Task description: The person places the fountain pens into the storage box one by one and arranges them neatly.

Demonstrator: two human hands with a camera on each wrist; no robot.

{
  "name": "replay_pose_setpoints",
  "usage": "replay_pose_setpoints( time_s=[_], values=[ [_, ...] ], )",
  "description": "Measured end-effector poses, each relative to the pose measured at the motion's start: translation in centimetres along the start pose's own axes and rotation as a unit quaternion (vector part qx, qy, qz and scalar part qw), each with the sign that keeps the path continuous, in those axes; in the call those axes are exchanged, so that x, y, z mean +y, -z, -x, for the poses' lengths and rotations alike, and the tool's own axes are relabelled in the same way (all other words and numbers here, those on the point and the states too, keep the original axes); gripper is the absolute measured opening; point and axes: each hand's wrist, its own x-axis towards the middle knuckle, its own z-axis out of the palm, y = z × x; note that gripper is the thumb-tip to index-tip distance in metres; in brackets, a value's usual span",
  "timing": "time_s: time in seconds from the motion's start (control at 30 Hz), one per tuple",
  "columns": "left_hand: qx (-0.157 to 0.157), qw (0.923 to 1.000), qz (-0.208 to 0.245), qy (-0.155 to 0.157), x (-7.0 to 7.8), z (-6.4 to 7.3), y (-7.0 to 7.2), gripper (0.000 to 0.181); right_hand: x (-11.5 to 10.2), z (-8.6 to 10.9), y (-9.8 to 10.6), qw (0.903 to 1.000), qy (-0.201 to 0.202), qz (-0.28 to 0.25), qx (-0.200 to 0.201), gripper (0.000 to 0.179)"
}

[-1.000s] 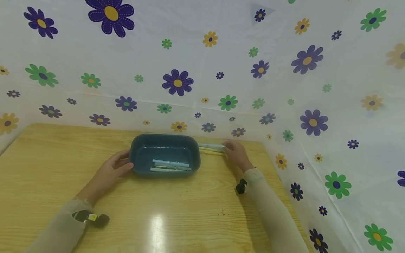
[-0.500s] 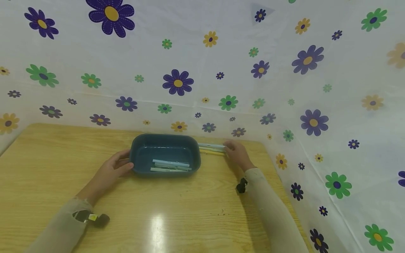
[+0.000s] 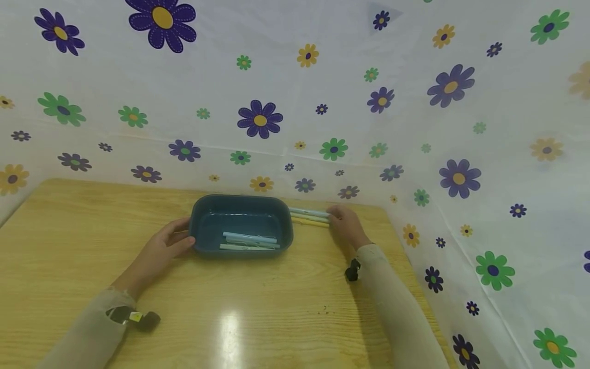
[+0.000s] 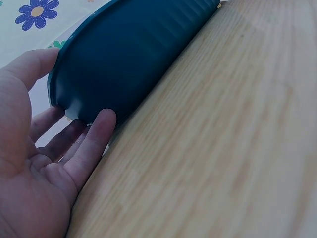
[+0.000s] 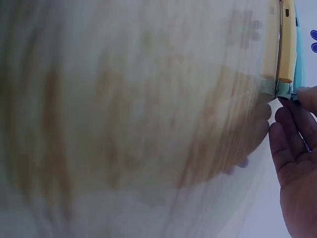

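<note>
A dark teal plastic bin [image 3: 241, 254] stands at the back of the table. My left hand [image 3: 159, 251] is at its left end; the left wrist view shows the fingertips spread along the bin's rim and end wall. Pale blue and green pens [image 3: 249, 238] lie inside the bin. To its right, blue, green and yellow pens [image 3: 310, 217] lie side by side, their left ends close to the bin. My right hand [image 3: 345, 225] touches their right ends, its fingers nearly straight at the tips of the yellow pen [image 5: 287, 44] and its neighbours.
The wooden table [image 3: 258, 307] runs back to a white flowered cloth [image 3: 286, 92], which hangs close behind the bin and down the right side. Small dark specks [image 3: 324, 310] mark the table front right. Each sleeve carries a black wrist camera [image 3: 353, 270].
The pens at my right hand have shifted slightly and lie more evenly together. The right fingers have drawn back a little to the right. The left hand and bin have stayed put.
</note>
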Motion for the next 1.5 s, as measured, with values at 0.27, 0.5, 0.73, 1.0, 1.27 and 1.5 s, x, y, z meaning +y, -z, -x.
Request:
replay_pose_setpoints(
  time_s=[0.27,0.5,0.73,1.0,1.27,1.5],
  values=[
    [0.001,0.9999,-0.003,-0.014,-0.2,-0.2,-0.2,0.062,-0.2,0.0,0.3,0.9991,0.021,0.036,-0.003,0.022],
    [-0.002,0.9999,-0.009,-0.009,-0.1,0.1,-0.1,0.064,0.0,-0.2,0.1,0.9989,0.008,0.041,-0.021,0.024],
    [-0.009,0.9998,-0.017,-0.009,-0.1,0.2,-0.1,0.066,0.3,-0.2,0.5,0.9975,0.033,0.054,-0.033,0.026],
    [-0.006,0.9995,-0.03,-0.011,0.0,0.2,0.0,0.066,-0.3,0.1,1.9,0.9966,0.062,0.047,-0.027,0.028],
    [-0.003,0.9994,-0.031,-0.013,-0.5,0.2,0.3,0.066,-1.3,-0.3,1.4,0.9867,0.096,0.124,-0.043,0.025],
    [-0.005,0.9996,-0.022,-0.014,-0.5,0.1,0.1,0.063,-1.0,-0.5,0.9,0.9799,0.112,0.159,-0.043,0.019]
  ],
)
